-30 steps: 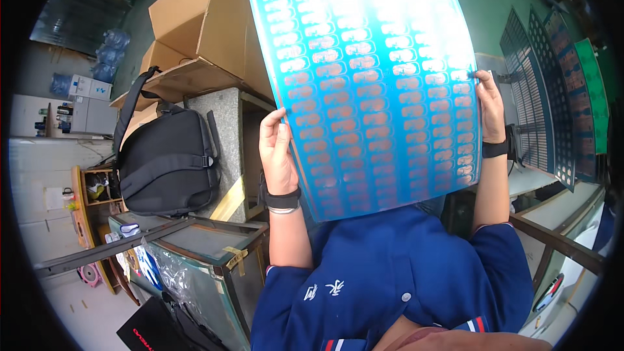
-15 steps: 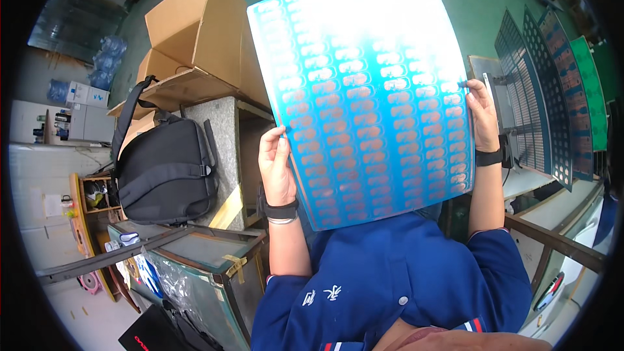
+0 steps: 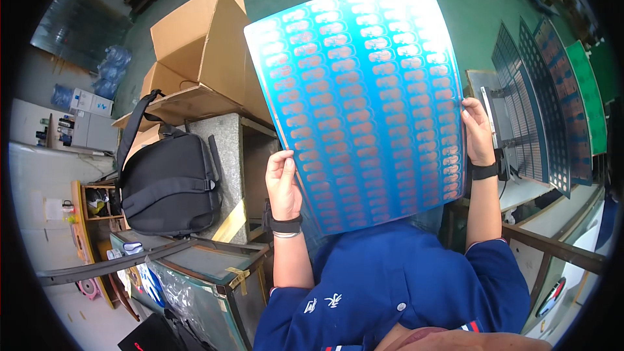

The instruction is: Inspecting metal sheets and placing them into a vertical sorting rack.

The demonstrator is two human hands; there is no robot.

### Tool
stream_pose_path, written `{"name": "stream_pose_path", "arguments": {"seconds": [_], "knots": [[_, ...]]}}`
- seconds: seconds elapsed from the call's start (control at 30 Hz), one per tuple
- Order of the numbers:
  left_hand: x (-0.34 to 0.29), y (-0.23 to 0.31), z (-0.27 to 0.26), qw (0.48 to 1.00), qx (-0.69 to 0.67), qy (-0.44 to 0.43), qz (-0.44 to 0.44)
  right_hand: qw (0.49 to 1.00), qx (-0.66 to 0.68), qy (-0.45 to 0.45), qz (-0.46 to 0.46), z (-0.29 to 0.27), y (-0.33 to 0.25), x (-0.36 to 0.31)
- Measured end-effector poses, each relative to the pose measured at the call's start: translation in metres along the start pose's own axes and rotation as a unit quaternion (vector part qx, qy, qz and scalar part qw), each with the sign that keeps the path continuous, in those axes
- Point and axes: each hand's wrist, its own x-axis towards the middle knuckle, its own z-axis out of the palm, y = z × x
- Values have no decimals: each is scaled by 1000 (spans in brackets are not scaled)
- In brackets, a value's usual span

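Note:
A large blue sheet (image 3: 364, 117) with rows of repeated copper-coloured shapes is held up in front of my chest. Its face catches strong light, so the upper right part is washed out by glare. My left hand (image 3: 283, 188) pinches the left edge, a bit below mid-height, between thumb and fingers. On the opposite edge, slightly higher, my right hand (image 3: 479, 133) grips the sheet the same way. Both wrists wear dark bands. The sheet bows slightly and hides what lies behind it.
Left of the sheet, an open cardboard box (image 3: 224, 45) and a black backpack (image 3: 169, 185) rest by a grey stand (image 3: 227, 162). Several patterned panels (image 3: 543, 104) stand upright in a row at right. A brown frame rail (image 3: 552, 247) runs near my right elbow.
The glare on the sheet has shrunk toward its upper right, showing more of the pattern. Sheet, hands and surroundings all sit slightly lower in view. Both hands keep their hold.

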Motion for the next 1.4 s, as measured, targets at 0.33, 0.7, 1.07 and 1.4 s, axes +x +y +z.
{"name": "stream_pose_path", "arguments": {"seconds": [0.33, 0.7, 1.07, 1.4], "knots": [[25, -30, -1, 998, -16, 56, 24, 986, -37, -51, 151, -1, 8, -35], [6, -126, -124, 914, 399, 78, 22, 964, -254, 40, -72, 31, 62, 22], [17, -113, -110, 952, 279, 123, -36, 949, -307, 59, -43, 87, 160, 56], [18, -114, -103, 945, 299, 128, -32, 918, -388, 74, -44, 77, 216, 130]]}}
